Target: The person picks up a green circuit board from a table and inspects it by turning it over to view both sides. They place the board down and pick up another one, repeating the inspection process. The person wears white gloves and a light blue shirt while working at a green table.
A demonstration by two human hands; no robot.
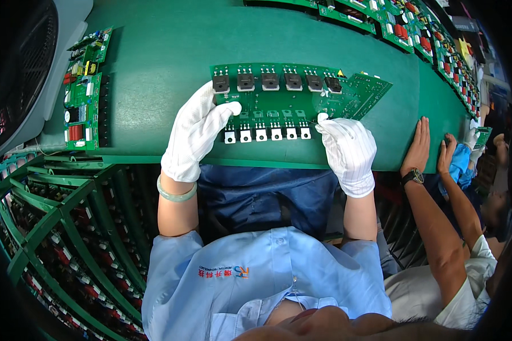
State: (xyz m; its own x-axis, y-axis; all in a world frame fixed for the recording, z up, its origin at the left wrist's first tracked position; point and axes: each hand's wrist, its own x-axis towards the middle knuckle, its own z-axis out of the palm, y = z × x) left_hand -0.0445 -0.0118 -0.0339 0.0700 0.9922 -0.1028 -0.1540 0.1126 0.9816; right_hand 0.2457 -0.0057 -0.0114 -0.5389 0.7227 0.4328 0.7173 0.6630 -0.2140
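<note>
A green circuit board [279, 101] is held tilted just above the green work surface. Along its upper part runs a row of black power transistors [270, 81]; smaller transistors with silver tabs [276, 135] stick out past its lower edge. My left hand [193, 133], in a white glove, grips the board's left end, thumb on the face. My right hand [348, 149], also gloved, is closed with its fingertips at the board's lower right edge. A thin dark line shows at those fingertips; what they pinch is too small to make out.
Other populated boards [86, 108] lie at the left, with more boards [401, 28] along the far right. A grey fan [40, 68] stands at the far left. Below it is a green rack [62, 210] holding boards. A co-worker's bare arm [435, 213] rests at the right edge.
</note>
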